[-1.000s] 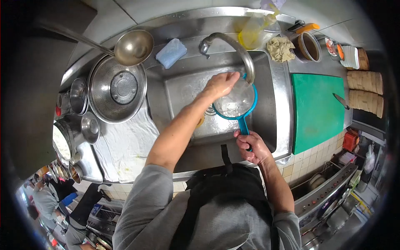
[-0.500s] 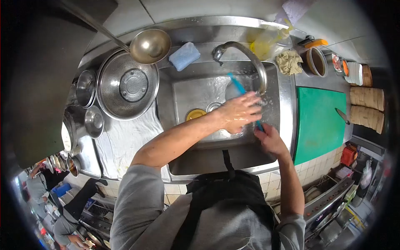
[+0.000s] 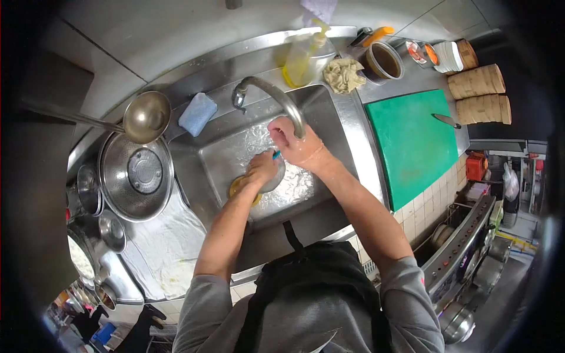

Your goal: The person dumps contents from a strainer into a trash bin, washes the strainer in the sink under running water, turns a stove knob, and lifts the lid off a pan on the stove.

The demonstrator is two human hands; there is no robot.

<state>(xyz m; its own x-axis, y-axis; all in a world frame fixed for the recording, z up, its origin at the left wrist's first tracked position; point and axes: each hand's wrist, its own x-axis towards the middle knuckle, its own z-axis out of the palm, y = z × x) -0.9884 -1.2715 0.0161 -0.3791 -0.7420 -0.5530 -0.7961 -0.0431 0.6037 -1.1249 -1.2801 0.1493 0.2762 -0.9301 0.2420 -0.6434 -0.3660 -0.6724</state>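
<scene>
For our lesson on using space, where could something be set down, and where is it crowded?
Free: most of the board, between sink and knife; the cloth, between colander and sink. Crowded: beyond the sink's far right corner: bottle, crumpled paper, tub.

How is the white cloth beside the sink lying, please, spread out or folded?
Spread out: the white cloth lies broad and flat, with light creases.

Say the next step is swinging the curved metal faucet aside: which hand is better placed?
Probably the right hand: it sits right at the spout of the curved metal faucet, while the left hand is farther off, at the teal-and-grey strainer.
</scene>
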